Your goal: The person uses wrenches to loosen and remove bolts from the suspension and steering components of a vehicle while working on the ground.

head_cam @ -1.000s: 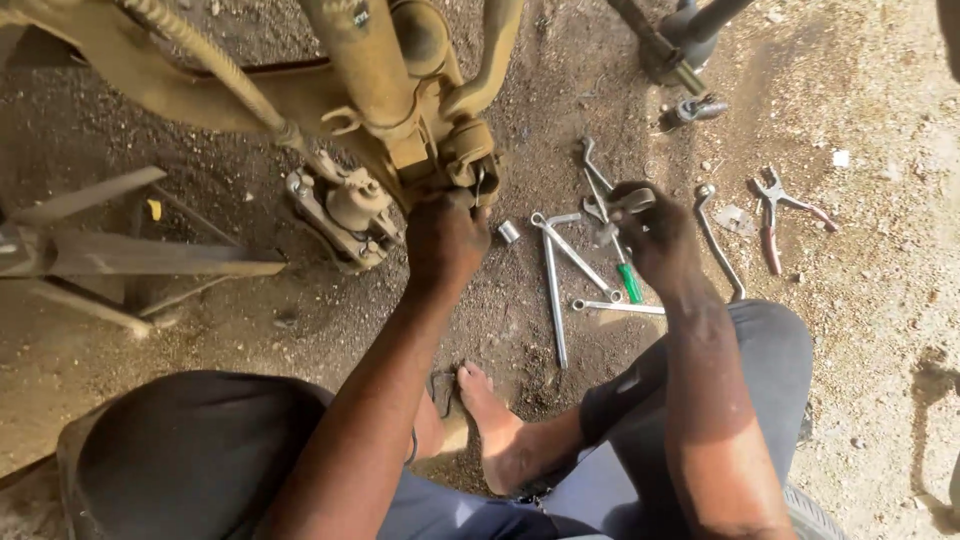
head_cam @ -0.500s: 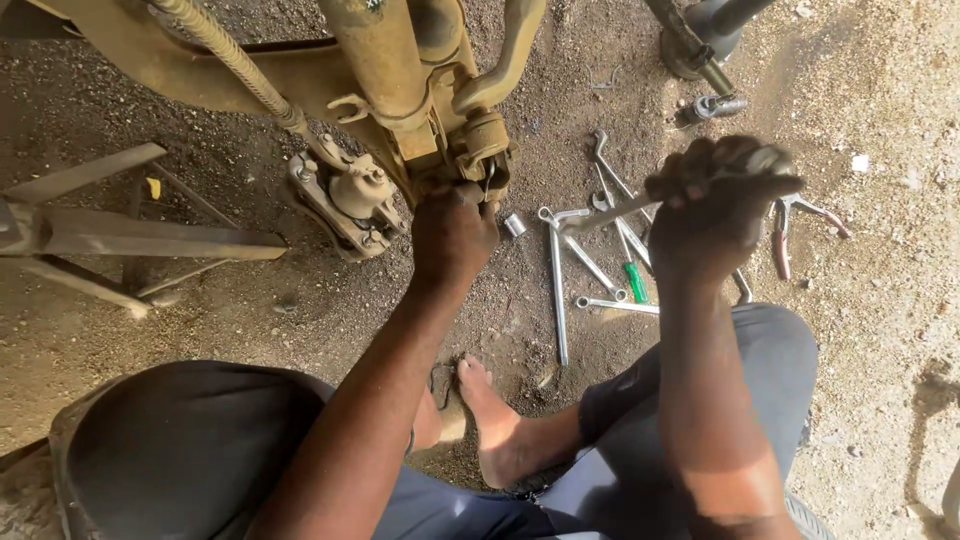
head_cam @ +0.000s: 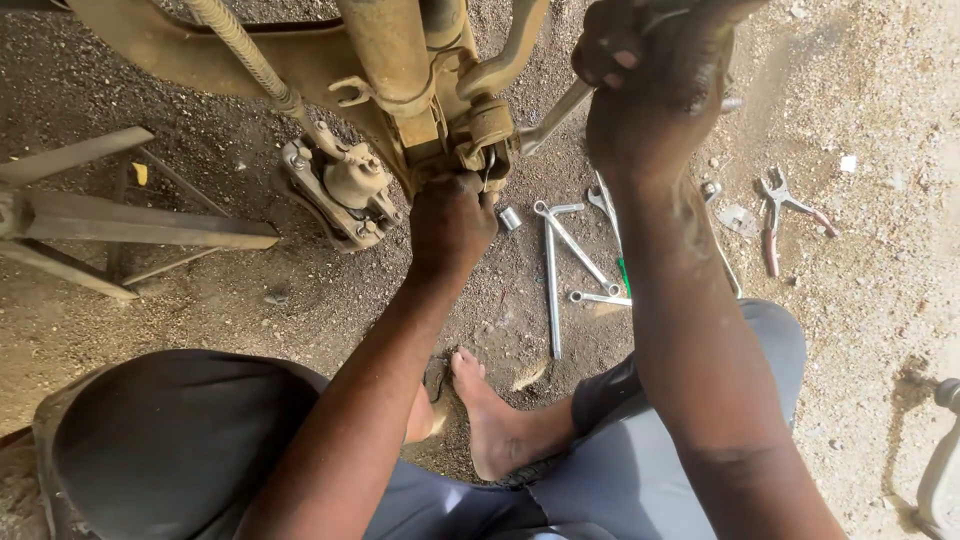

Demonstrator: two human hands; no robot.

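My left hand (head_cam: 450, 222) is closed under the rusty, tan suspension knuckle (head_cam: 440, 110) of a vehicle, fingers gripping its lower end. My right hand (head_cam: 660, 70) is raised high at the upper right, shut on the handle of a long metal wrench (head_cam: 555, 118). The wrench's far end reaches the joint just right of the knuckle. A brake caliper (head_cam: 340, 190) hangs to the left of my left hand.
Several spanners (head_cam: 560, 250) and a small socket (head_cam: 510, 217) lie on the dirt between my arms. Red-handled pliers (head_cam: 775, 215) lie at the right. A metal stand (head_cam: 110, 225) sits on the left. My bare foot (head_cam: 495, 415) rests below the tools.
My right hand picked up a wrench from the ground pile, lifted it up and brought its end to the knuckle joint. My left hand stayed on the knuckle.
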